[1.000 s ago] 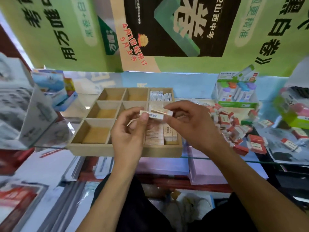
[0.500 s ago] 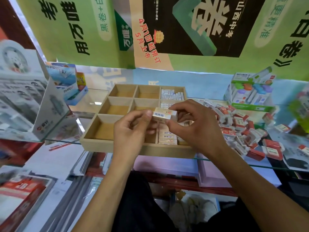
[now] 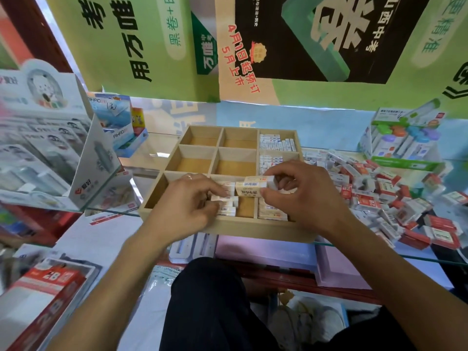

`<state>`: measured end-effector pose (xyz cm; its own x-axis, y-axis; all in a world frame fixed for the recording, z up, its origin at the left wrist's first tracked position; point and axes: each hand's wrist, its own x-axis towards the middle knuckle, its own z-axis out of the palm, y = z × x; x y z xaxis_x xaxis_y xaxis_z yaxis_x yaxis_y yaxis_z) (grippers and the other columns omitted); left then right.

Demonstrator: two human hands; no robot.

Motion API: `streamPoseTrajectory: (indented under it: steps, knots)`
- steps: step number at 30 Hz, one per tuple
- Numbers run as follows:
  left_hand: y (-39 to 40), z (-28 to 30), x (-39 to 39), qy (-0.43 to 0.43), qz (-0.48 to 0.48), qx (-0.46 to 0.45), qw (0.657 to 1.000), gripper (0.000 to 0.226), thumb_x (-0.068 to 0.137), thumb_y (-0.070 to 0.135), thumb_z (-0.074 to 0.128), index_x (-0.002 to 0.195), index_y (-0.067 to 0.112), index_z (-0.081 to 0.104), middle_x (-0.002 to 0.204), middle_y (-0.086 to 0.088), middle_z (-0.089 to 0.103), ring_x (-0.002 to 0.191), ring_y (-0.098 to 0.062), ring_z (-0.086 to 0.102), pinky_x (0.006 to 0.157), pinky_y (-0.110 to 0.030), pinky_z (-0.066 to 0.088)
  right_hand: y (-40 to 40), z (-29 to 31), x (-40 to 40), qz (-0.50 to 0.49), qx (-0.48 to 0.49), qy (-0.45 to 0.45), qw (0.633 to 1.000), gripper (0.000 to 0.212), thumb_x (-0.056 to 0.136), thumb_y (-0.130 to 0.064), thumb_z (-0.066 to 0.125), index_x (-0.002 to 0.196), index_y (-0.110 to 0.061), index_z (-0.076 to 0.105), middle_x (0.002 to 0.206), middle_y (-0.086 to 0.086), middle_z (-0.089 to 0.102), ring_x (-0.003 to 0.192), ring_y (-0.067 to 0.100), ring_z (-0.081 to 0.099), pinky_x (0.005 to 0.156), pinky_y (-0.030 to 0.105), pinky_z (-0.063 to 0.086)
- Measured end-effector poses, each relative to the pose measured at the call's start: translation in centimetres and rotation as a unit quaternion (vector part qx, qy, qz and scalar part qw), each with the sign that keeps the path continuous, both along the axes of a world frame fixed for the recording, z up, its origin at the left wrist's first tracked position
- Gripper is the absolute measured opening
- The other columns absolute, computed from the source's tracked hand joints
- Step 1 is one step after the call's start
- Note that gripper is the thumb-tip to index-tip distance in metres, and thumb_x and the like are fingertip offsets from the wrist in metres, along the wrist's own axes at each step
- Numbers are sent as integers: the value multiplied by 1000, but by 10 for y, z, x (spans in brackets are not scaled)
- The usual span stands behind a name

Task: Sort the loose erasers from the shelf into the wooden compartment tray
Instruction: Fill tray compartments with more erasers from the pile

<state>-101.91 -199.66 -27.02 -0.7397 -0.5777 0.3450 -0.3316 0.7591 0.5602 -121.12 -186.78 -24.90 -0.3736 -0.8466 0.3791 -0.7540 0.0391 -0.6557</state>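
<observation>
Wooden tray [image 3: 263, 230] — nine square compartments, on glass shelf. Right hand [image 3: 304, 198] pinches cream rectangular eraser [image 3: 249, 190] above the near-middle compartment; left hand [image 3: 188, 201] fingers curled on small white erasers [image 3: 224, 202] there — loose pile [image 3: 385, 196] right.

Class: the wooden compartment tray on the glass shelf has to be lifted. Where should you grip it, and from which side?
Grip the wooden tray by its two short side walls, one hand on each, coming from its left and right. It lies flat and wide, and loose erasers crowd its right wall, so clear those first.
</observation>
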Motion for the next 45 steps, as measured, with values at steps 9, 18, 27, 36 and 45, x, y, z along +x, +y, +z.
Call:
streamPoseTrajectory:
  steps: [9, 18, 27, 36, 45]
  knots:
    - [-30, 50, -41, -383, -76, -57, 919, 29, 73, 42, 80, 94, 29, 64, 85, 17, 52, 85, -9, 49, 71, -26, 34, 0, -5, -1, 8, 20, -13, 1000, 23, 74, -23, 78, 97, -23, 73, 79, -15, 64, 80, 2, 58, 70, 13, 48]
    - [-44, 31, -14, -232, -103, 6, 967, 21, 70, 34, 84, 85, 29, 70, 86, 13, 59, 80, 0, 56, 76, -22, 47, -2, -7, 1, 73, 36, 1, 997, 21, 73, -23, 80, 93, -21, 74, 80, -10, 67, 76, 6, 60, 70, 21, 51]
    - [-34, 11, -11, -158, -68, -105, 979, 40, 80, 18, 55, 119, 21, 67, 113, 4, 65, 106, -17, 55, 94, -33, 44, -9, 4, -6, 0, 41, 42, 998, 23, 74, -29, 77, 96, -24, 72, 75, -19, 59, 71, 0, 58, 64, 7, 44]
    - [-15, 8, -25, -265, -6, -161, 951, 66, 69, 31, 31, 129, 21, 58, 119, -4, 53, 112, -25, 42, 102, -37, 32, -7, 4, -7, -32, 54, 42, 997, 26, 75, -32, 75, 99, -24, 71, 76, -21, 57, 71, -3, 57, 63, 7, 40]
    - [-11, 10, -31, -268, 24, -152, 951, 43, 89, 39, 40, 126, 23, 56, 121, -4, 52, 116, -23, 41, 99, -36, 32, -4, 3, -7, -43, 47, 36, 997, 19, 75, -30, 75, 93, -23, 72, 77, -15, 61, 72, 2, 59, 70, 23, 53]
